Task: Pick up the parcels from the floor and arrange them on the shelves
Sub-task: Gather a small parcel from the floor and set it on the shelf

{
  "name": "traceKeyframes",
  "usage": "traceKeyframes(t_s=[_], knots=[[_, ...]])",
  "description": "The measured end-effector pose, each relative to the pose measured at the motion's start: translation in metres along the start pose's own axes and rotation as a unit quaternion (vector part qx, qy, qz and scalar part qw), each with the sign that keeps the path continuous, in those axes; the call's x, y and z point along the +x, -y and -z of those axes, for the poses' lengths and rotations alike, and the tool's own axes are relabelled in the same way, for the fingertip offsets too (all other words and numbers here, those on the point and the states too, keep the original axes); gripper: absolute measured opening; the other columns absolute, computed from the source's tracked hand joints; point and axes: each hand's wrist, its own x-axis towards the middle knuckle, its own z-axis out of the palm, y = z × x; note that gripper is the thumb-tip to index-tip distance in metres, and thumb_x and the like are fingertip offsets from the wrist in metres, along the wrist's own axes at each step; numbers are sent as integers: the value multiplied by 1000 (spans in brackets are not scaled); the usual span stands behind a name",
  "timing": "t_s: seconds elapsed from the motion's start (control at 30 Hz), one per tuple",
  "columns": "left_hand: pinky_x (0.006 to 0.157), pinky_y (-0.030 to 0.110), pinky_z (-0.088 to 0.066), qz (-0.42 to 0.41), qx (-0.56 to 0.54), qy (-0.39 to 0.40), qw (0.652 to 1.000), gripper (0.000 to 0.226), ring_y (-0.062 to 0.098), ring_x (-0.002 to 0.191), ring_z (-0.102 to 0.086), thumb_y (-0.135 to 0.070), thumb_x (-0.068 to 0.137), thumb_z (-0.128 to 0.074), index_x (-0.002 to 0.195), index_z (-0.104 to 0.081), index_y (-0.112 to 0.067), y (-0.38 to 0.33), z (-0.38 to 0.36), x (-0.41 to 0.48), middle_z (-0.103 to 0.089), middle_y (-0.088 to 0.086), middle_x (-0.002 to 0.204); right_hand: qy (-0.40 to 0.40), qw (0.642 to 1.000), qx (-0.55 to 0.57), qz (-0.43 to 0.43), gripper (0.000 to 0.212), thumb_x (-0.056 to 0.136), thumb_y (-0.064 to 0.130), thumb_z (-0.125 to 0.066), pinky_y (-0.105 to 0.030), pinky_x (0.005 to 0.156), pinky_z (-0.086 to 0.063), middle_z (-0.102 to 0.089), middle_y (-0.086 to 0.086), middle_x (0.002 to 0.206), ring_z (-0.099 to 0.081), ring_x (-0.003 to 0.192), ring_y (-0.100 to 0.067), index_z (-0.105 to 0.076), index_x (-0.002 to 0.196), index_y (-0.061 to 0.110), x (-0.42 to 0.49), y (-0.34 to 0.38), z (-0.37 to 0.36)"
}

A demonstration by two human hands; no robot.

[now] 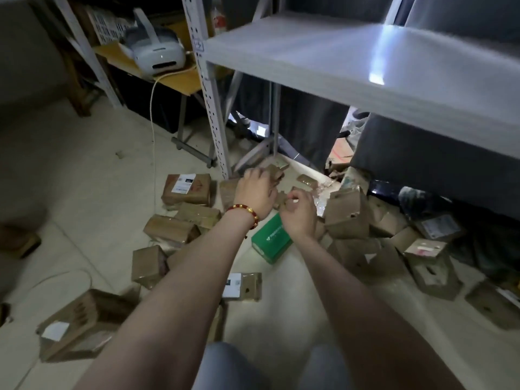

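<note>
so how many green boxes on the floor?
1. The green cardboard box lies on the pale tiled floor, partly behind the wrist of the right hand. Others may be hidden under the brown cardboard parcels or the arms.

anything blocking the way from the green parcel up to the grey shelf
Nothing visible does: the green parcel lies uncovered on the floor, only the right hand hangs over its far end, and the grey shelf is open-fronted.

White label (183, 184) on brown cardboard parcel (198, 194), left of centre: print blurred, unreadable
White marking (274, 234) on green box (268, 247): unreadable
</note>
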Motion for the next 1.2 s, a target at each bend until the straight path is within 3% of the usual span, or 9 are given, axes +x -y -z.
traceKeyframes(t_s=[0.07,0.37,0.53,0.73,0.97,1.1,1.2], knots=[[104,40,-34,3,7,7,1000,42,28,129,-39,-30,97,-48,134,-49,-11,17,-44,-4,-47,12,139,6,1000,-2,-2,19,81,9,-67,-24,77,-36,-62,-6,112,-57,105,-24,-64,99,15,4,-35,-27],[101,41,-37,65,22,64,996,59,31,125,-40,-47,91,-54,135,-45,-10,74,-178,-17,-47,13,137,84,989,0,-121,37,88,13,-64,-36,94,-48,-55,-11,130,-56,117,-30,-57,124,12,8,-135,-102],[104,43,-38,103,31,88,990,73,32,125,-40,-59,85,-58,138,-42,-11,77,-208,-19,-44,13,139,105,981,-15,-160,47,92,16,-61,-34,99,-42,-51,-14,140,-49,128,-31,-49,136,6,7,-162,-108],[108,43,-37,114,57,101,987,81,32,128,-38,-59,82,-64,141,-37,-9,92,-231,-12,-42,14,141,132,974,-21,-184,46,95,18,-57,-38,99,-44,-52,-14,140,-51,126,-33,-46,138,8,8,-177,-118],[112,46,-32,164,129,127,970,90,34,137,-31,-59,78,-67,146,-30,-12,179,-229,-44,-34,15,149,234,958,-23,-164,57,94,27,-56,-30,101,-40,-46,-14,147,-45,133,-32,-41,146,8,-11,-147,-181],[113,47,-29,201,184,140,952,73,35,137,-31,-47,87,-61,144,-32,-12,243,-213,-59,-35,15,148,282,950,2,-135,57,93,30,-58,-31,99,-41,-48,-11,146,-47,131,-31,-43,145,12,-26,-118,-224],[113,47,-28,233,199,153,939,52,35,140,-28,-26,99,-47,145,-30,-8,283,-208,-68,-33,17,149,309,942,15,-130,59,94,37,-58,-35,104,-40,-47,-11,147,-45,133,-31,-42,145,12,-39,-109,-252]])
